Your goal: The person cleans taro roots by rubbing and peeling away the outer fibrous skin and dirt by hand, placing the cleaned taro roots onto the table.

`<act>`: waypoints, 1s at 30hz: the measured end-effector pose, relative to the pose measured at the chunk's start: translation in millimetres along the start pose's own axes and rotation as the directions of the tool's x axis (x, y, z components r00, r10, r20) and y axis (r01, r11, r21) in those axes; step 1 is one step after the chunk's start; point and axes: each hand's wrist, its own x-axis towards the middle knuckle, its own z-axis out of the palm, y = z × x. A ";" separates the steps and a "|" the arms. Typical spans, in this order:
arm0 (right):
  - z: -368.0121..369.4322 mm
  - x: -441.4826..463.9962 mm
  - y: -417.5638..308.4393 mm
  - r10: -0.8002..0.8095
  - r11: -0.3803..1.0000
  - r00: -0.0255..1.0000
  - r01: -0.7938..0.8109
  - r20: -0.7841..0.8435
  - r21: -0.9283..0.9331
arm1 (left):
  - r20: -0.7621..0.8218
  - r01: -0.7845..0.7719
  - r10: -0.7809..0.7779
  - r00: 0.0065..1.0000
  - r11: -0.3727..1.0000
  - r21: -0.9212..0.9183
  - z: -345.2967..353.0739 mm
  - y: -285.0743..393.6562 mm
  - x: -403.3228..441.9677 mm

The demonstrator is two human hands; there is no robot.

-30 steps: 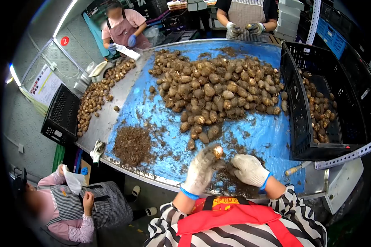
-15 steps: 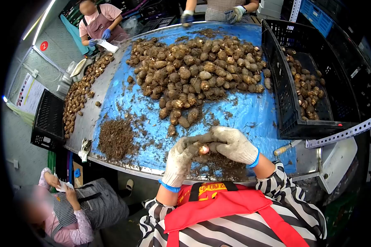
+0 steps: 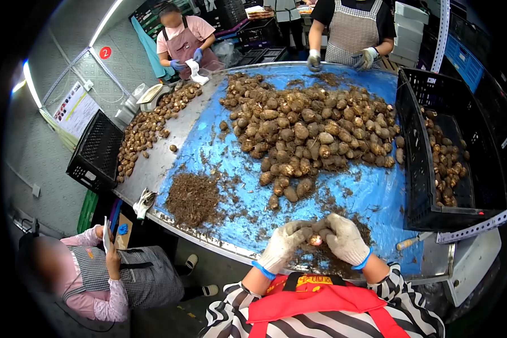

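My left hand (image 3: 285, 243), in a soiled white glove with a blue band at the wrist, is closed round a small brown tuber (image 3: 315, 240) whose pinkish-white cut end shows. My right hand (image 3: 345, 239), gloved alike, meets it from the right, its bent fingers pressed against the tuber. Both are over loose dark soil near the table's front edge. Beyond them, a large heap of brown tubers (image 3: 321, 121) lies on the blue sheet (image 3: 372, 191). A wooden-handled tool (image 3: 414, 241) rests to the right of my right hand.
A black crate (image 3: 414, 186) holding tubers stands at right. Left are a soil pile (image 3: 192, 200), more tubers (image 3: 146, 132), a glove (image 3: 145, 203) and another black crate (image 3: 96, 152). Two people stand across the table; another person is at lower left with a white sheet.
The view has shifted, so the table appears lower and further right than half a second ago. My hands stay together round the tuber. The person at lower left has raised the white sheet.
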 end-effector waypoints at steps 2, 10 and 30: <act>-0.2 -1.2 0.1 0.052 0.998 0.998 -0.052 -0.019 0.022 | 0.022 0.011 -0.008 1.000 0.989 -0.147 3.7 -1.0 2.8; -12.6 -5.1 -8.8 0.060 0.992 0.998 -0.058 -0.019 0.113 | 0.125 -0.111 0.099 0.987 0.989 0.094 -2.3 -7.9 9.8; -6.1 -1.1 9.8 0.138 0.970 0.970 -0.091 -0.202 0.225 | 0.045 -0.080 0.071 0.996 0.967 0.241 12.5 15.1 4.9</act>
